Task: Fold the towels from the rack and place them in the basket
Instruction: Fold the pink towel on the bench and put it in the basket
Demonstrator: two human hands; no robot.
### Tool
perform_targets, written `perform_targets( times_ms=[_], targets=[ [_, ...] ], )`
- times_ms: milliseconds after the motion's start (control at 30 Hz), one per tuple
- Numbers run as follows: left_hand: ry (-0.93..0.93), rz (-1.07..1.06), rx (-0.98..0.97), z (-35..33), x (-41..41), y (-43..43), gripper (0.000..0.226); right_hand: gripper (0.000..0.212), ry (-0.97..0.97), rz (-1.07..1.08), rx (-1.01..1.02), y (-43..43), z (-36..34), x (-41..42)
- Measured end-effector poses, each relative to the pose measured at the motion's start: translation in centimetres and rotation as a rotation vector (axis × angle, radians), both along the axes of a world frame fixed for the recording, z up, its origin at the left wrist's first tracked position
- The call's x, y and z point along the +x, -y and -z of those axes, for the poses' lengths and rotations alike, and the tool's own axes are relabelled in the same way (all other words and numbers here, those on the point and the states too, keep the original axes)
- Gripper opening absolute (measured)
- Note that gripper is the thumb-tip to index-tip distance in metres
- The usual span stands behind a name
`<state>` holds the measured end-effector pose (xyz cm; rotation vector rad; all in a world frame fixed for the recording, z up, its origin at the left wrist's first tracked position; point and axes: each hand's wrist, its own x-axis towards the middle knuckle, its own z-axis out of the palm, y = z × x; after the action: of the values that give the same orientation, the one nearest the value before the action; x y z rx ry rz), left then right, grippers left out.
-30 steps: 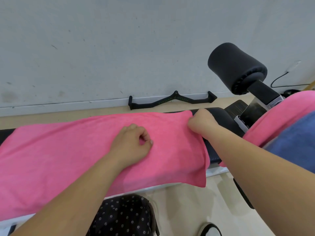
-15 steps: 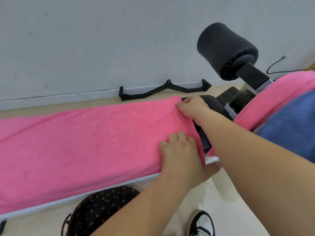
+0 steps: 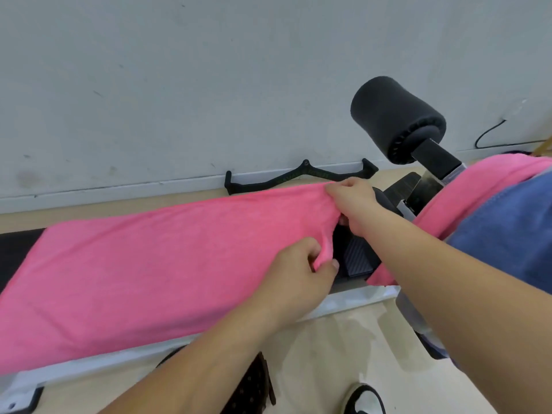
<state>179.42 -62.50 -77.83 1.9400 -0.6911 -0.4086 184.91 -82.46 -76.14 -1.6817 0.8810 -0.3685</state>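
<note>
Towel: pink towel (image 3: pixel 155 264) spread lengthwise over a padded black table (image 3: pixel 358 258), its right end lifted off the pad.
Left hand: left hand (image 3: pixel 295 273) closed on the towel's near right corner, cloth bunched between thumb and fingers.
Right hand: right hand (image 3: pixel 352 201) closed on the far right corner, pinching the edge and raising it clear of the table.
Table: black pad exposed just right of the lifted end; white frame rail (image 3: pixel 98 369) runs along the near side, below the towel's edge.
Other cloth: second pink towel (image 3: pixel 478 186) and a blue towel (image 3: pixel 513 234) draped at the right edge of the view, apart from the hands.
Background: black foam roller (image 3: pixel 394 118) stands above the table's right end; black handle bar (image 3: pixel 298 177) lies on the floor against the grey wall (image 3: pixel 209 85).
Foreground: dotted black bag (image 3: pixel 251 389) and a black-and-white shoe (image 3: pixel 363 398) on the floor.
</note>
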Motion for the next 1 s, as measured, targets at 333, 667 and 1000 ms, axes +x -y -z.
perform_targets(
  times_ms=[333, 667, 1000],
  targets=[
    [-0.117, -0.199, -0.053, -4.6, 4.4, -16.0, 0.007, 0.017, 0.228, -0.211, -0.148, -17.2, -6.3, 4.9],
    [-0.269, -0.424, 0.048, -4.1, 7.8, -33.6, 0.019, 0.014, 0.156, -0.452, -0.009, -36.4, -3.7, 12.4],
    [-0.452, -0.485, 0.177, -2.9, 9.2, -39.3, 0.026, 0.011, 0.147, -0.536, -0.151, -43.5, -0.3, 15.5]
  ],
)
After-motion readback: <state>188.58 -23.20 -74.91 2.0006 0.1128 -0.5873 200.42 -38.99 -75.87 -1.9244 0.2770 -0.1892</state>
